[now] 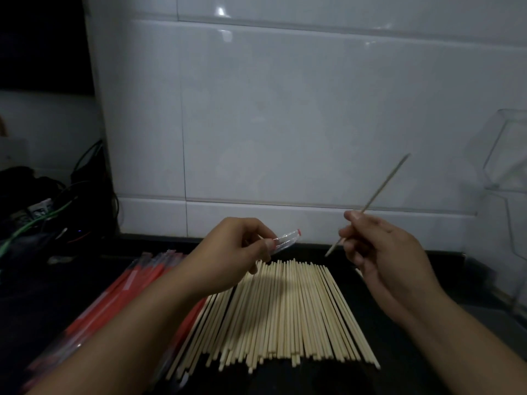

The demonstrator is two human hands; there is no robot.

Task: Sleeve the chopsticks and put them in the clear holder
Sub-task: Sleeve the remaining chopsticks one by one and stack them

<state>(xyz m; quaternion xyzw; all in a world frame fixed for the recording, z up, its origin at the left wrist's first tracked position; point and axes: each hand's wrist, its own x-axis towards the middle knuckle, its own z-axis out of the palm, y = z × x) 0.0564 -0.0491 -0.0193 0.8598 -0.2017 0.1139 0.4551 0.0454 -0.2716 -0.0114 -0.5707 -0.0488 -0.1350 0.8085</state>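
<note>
Sleeving step, insertion not yet made. Left hand [239, 246] pinches a clear sleeve [285, 240]; right hand [379, 246] fingers grip one chopstick [379, 192], apart from it, above the desk's back edge. Next I'd judge: align tip with sleeve mouth. Holder [507, 166] at right edge.

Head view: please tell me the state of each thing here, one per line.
left hand: fingers pinch a clear sleeve, raised.
right hand: holds one chopstick, unsleeved, tilted up.
loose chopsticks: bare, lying flat.
red sleeves: piled at left.
clear holder: at right; contents unclear.
</note>
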